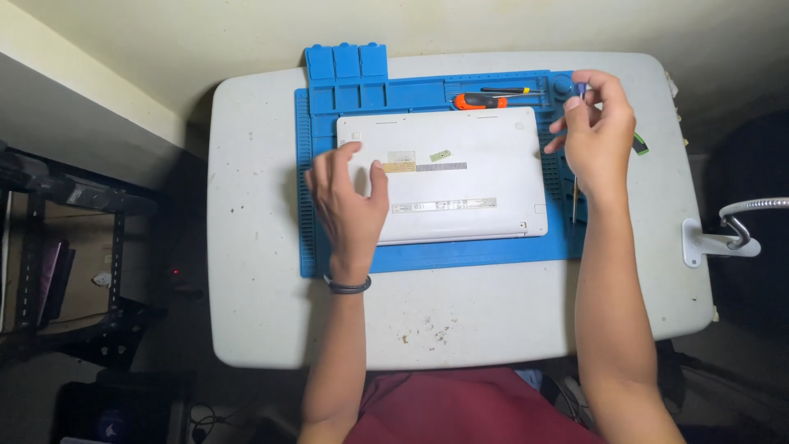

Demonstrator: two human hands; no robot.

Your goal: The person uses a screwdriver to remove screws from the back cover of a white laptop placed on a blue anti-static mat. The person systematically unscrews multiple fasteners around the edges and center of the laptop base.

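Our left hand (349, 201) lies flat and spread on the white upturned laptop (448, 177); our right hand (596, 136), beside its right edge, pinches a thin screwdriver (574, 193).

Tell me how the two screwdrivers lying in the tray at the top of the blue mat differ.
The orange-handled screwdriver has a thick orange and black grip; the black-handled screwdriver behind it is much slimmer, with a yellow band. The orange one lies nearer the white laptop, the black one nearer the far edge of the blue mat. Both lie flat, roughly parallel, untouched by either hand.
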